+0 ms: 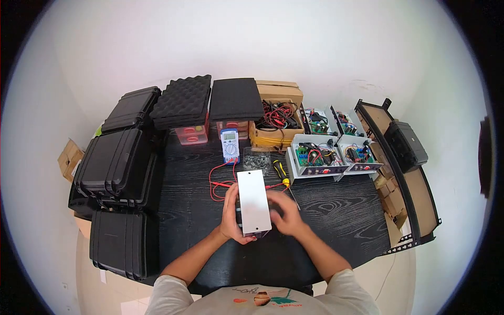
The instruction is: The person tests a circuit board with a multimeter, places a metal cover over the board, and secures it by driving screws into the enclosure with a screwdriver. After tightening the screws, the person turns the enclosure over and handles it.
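A metal enclosure box [255, 202] with a flat silver face and a small hole near each end is held up over the table. My left hand [231, 216] grips its left side and lower corner, closed around it. On the other side, my right hand [286, 214] is slightly blurred, thumb and fingers apart beside the box's right edge, some fingertips hidden behind it. Beyond the box stand a blue and white multimeter [230, 147] and its red test leads [214, 184]. A yellow and black screwdriver [282, 173] lies just past my right hand.
A clear tray of small parts [256, 158] sits beside the multimeter. Open enclosures with circuit boards [317, 155] are at the right. Black cases [113, 163] are stacked left. Black foam sheets [236, 98] and a cardboard box of cables [276, 118] line the back; a shelf frame [401, 173] stands right.
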The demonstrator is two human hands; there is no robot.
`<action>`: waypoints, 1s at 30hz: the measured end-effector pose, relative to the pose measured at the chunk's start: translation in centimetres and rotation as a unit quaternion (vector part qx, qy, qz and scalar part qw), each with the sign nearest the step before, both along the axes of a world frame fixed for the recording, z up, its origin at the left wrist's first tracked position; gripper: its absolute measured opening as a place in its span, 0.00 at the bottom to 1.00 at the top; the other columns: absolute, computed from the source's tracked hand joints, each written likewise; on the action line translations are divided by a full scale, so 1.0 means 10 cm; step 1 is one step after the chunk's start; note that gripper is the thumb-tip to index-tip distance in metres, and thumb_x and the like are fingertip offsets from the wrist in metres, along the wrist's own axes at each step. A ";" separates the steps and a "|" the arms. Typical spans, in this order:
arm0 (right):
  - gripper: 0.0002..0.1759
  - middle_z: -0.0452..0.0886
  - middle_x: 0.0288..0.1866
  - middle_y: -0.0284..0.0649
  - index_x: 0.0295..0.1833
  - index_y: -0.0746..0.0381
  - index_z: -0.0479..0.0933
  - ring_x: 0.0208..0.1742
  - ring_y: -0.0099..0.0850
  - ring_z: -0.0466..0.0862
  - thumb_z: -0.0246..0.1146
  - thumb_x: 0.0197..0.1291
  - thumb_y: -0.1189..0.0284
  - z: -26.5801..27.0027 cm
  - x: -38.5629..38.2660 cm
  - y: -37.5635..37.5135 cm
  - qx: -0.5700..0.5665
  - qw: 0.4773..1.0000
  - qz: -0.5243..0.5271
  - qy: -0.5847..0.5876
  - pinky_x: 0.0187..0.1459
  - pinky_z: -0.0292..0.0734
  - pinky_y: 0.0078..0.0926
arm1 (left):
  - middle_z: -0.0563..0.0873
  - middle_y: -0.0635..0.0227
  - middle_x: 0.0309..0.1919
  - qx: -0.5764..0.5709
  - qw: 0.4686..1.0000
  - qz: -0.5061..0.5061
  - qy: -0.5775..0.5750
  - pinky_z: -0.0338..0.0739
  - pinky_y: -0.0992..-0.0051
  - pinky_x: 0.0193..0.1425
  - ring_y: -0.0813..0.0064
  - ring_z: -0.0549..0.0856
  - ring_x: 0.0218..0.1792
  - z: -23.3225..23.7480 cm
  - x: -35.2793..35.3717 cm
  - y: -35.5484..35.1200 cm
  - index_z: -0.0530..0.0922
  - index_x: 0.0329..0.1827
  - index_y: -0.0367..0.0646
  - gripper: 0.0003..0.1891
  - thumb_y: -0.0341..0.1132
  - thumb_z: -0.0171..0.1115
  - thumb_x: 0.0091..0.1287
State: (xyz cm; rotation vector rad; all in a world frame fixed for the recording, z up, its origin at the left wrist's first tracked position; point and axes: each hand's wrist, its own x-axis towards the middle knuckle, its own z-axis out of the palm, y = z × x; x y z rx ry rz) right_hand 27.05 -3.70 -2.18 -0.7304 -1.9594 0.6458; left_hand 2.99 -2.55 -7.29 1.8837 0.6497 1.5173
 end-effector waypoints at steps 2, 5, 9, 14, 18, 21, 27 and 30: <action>0.19 0.89 0.57 0.50 0.62 0.66 0.84 0.57 0.46 0.90 0.70 0.68 0.71 0.20 -0.11 0.39 0.020 0.995 -0.098 -0.030 0.61 0.85 0.41 | 0.61 0.48 0.80 0.000 1.000 0.000 0.014 0.60 0.51 0.85 0.50 0.66 0.82 0.01 -0.01 0.00 0.49 0.88 0.31 0.86 0.72 0.84 0.28; 0.12 0.91 0.48 0.50 0.52 0.66 0.86 0.47 0.49 0.92 0.70 0.65 0.73 0.40 -0.22 1.02 -0.029 0.986 -0.141 -0.085 0.52 0.87 0.44 | 0.61 0.49 0.80 0.029 0.998 0.017 0.060 0.60 0.51 0.85 0.51 0.65 0.82 0.07 -0.05 0.02 0.49 0.88 0.32 0.84 0.70 0.85 0.29; 0.13 0.92 0.46 0.53 0.48 0.65 0.89 0.44 0.51 0.93 0.74 0.58 0.73 0.15 -0.39 1.89 0.036 0.936 -0.164 -0.311 0.50 0.89 0.44 | 0.61 0.50 0.80 0.001 0.999 0.001 0.042 0.59 0.51 0.85 0.52 0.64 0.83 -0.10 -0.04 0.06 0.47 0.89 0.33 0.84 0.69 0.85 0.30; 0.14 0.89 0.55 0.60 0.52 0.70 0.87 0.58 0.55 0.90 0.67 0.64 0.74 0.01 -0.66 2.16 -0.068 0.858 -0.184 -0.476 0.61 0.87 0.48 | 0.58 0.37 0.82 -0.015 1.000 -0.014 0.010 0.54 0.48 0.87 0.40 0.59 0.84 -0.08 -0.01 0.03 0.46 0.89 0.30 0.82 0.68 0.82 0.35; 0.14 0.88 0.58 0.60 0.52 0.70 0.87 0.61 0.55 0.89 0.69 0.62 0.76 -0.14 -0.70 2.30 -0.051 0.851 -0.180 -0.490 0.62 0.87 0.48 | 0.54 0.36 0.84 -0.036 0.999 -0.030 0.000 0.50 0.48 0.88 0.40 0.55 0.86 -0.13 0.00 0.01 0.43 0.90 0.32 0.83 0.69 0.81 0.35; 0.15 0.88 0.59 0.59 0.52 0.68 0.88 0.61 0.54 0.89 0.70 0.60 0.76 -0.11 -0.72 2.31 -0.056 0.837 -0.161 -0.520 0.63 0.87 0.47 | 0.52 0.45 0.86 0.003 0.999 -0.034 0.026 0.53 0.48 0.87 0.48 0.60 0.85 -0.06 -0.04 0.05 0.38 0.90 0.36 0.85 0.73 0.82 0.37; 0.14 0.93 0.43 0.49 0.50 0.64 0.89 0.42 0.48 0.93 0.74 0.57 0.77 0.26 -0.50 2.06 -0.063 0.928 -0.126 -0.344 0.49 0.88 0.40 | 0.70 0.44 0.79 0.193 0.976 0.062 0.083 0.43 0.36 0.87 0.41 0.66 0.82 0.72 -0.16 0.02 0.66 0.82 0.39 0.66 0.82 0.68 0.48; 0.11 0.92 0.36 0.41 0.47 0.64 0.89 0.32 0.31 0.90 0.75 0.57 0.79 0.53 -0.32 1.64 -0.092 0.991 -0.089 -0.041 0.39 0.84 0.28 | 0.82 0.57 0.73 0.149 0.965 -0.005 0.214 0.33 0.25 0.84 0.45 0.70 0.82 1.44 -0.22 -0.11 0.84 0.69 0.47 0.48 0.67 0.77 0.46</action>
